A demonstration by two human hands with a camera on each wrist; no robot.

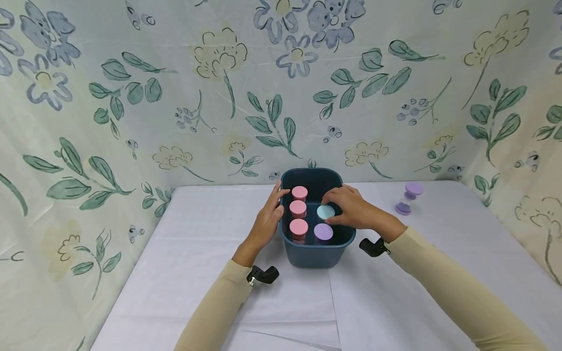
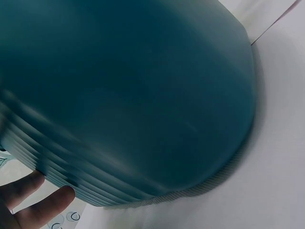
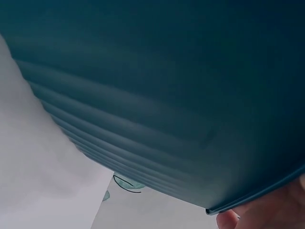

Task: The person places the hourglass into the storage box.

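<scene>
A dark blue plastic bin (image 1: 313, 256) stands on the table, holding several sand timers. In its left row are pink-capped sand timers (image 1: 298, 227); a purple-capped sand timer (image 1: 323, 232) sits at front right. Reaching over the bin's right rim, my right hand (image 1: 353, 208) pinches the light blue cap of another sand timer (image 1: 325, 212) between thumb and fingers. My left hand (image 1: 265, 222) rests against the bin's left side, its fingers (image 2: 46, 206) fairly straight along the ribbed wall. In the right wrist view the bin wall hides the pinching fingertips.
A purple sand timer (image 1: 409, 198) stands on the table to the right of the bin, beyond my right hand. White cloth (image 1: 197, 243) covers the table. Behind it hangs a floral curtain (image 1: 175, 122), close to the bin's far end.
</scene>
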